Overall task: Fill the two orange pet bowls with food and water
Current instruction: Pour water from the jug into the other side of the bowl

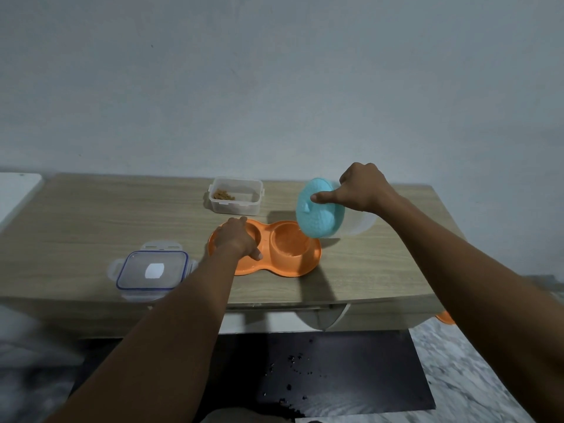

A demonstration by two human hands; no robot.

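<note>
An orange double pet bowl (300, 264) lies on the wooden table (91, 227). My left hand (236, 238) rests flat over its left bowl, covering most of it. My right hand (361, 189) grips a clear jug with a light blue lid (319, 209), tipped steeply toward the right bowl (287, 241), the thumb pressed on the lid. The right bowl looks wet inside. A clear tub (236, 196) with a little brown kibble stands open behind the bowls.
The tub's clear lid with blue seal (152, 271) lies at the table's front left. A white board (15, 193) sits at the far left. Under the table are a dark mat (335, 370) with scattered crumbs and a marble floor.
</note>
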